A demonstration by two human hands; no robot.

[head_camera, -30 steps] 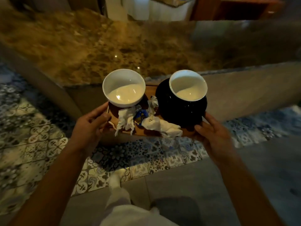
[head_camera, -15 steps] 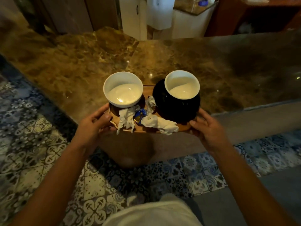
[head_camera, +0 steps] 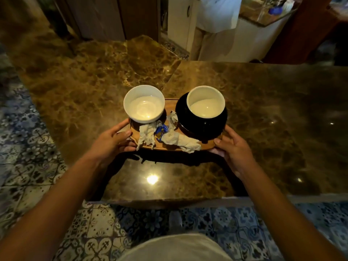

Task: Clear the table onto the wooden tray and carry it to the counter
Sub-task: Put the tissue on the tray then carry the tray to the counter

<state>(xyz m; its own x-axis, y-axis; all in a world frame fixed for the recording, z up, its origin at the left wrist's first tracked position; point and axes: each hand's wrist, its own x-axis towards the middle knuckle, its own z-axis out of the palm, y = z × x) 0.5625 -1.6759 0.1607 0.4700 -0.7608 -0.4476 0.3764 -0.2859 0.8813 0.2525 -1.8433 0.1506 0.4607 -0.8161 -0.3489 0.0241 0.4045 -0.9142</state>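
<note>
I hold the wooden tray (head_camera: 208,145) just above the brown marble counter (head_camera: 263,110), its shadow falling on the stone below. My left hand (head_camera: 113,142) grips the tray's left end and my right hand (head_camera: 233,146) grips its right end. On the tray stand a white bowl (head_camera: 144,104) at the left and a black bowl (head_camera: 202,125) with a white bowl (head_camera: 206,101) nested in it at the right. Crumpled white napkins (head_camera: 177,139) and a blue wrapper (head_camera: 161,131) lie between them at the tray's front.
The counter spreads wide to the left, right and front of the tray. Patterned floor tiles (head_camera: 22,140) lie at the left and below. A person in white clothes (head_camera: 214,25) stands beyond the counter by cabinets. A further counter with bottles (head_camera: 267,10) is at the back right.
I have stepped up to the counter and moved the tray forward from its edge to over its surface. Both hands keep their grip on the tray's ends.
</note>
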